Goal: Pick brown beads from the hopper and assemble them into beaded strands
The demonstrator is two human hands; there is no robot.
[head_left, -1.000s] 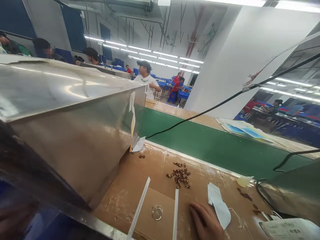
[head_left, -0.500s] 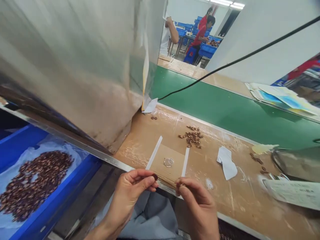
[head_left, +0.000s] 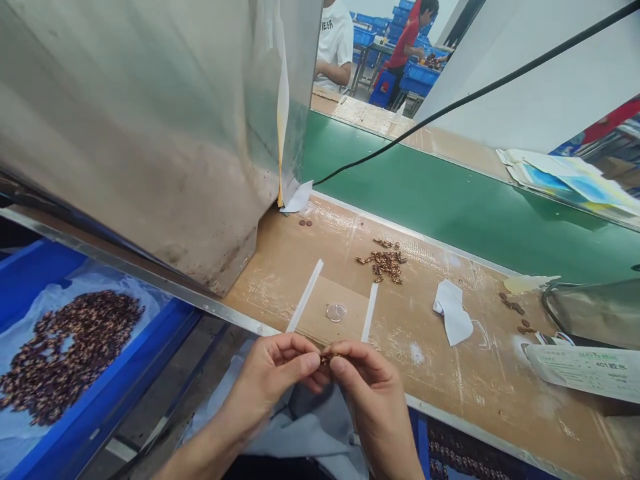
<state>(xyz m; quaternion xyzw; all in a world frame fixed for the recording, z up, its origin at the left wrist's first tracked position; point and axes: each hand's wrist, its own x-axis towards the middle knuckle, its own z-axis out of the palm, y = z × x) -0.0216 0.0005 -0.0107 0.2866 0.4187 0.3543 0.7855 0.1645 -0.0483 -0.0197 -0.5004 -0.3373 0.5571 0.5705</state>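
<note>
My left hand (head_left: 283, 373) and my right hand (head_left: 370, 383) meet fingertip to fingertip above the bench's front edge. Both pinch a small dark brown piece (head_left: 325, 360), mostly covered by my fingers; its exact kind is hard to make out. Just beyond my hands, a clear ring-shaped item (head_left: 335, 312) rests on a cardboard pad (head_left: 345, 293) between two white strips (head_left: 305, 295). Farther back lies a loose pile of shiny brown pieces (head_left: 387, 261). Two brown discs (head_left: 305, 223) sit near the metal panel.
At left, a blue bin (head_left: 165, 333) holds many brown pieces (head_left: 75, 347). A large metal panel (head_left: 150, 133) rises beside it. Crumpled white paper (head_left: 453, 312) and a labelled bag (head_left: 585, 370) lie at right. A black cable (head_left: 450, 110) crosses a green belt (head_left: 425, 183). Co-workers (head_left: 413, 43) work behind.
My hands have come together; my right hand moved left to meet my left. The brown disc in my left fingers is now mostly hidden. The view has shifted slightly.
</note>
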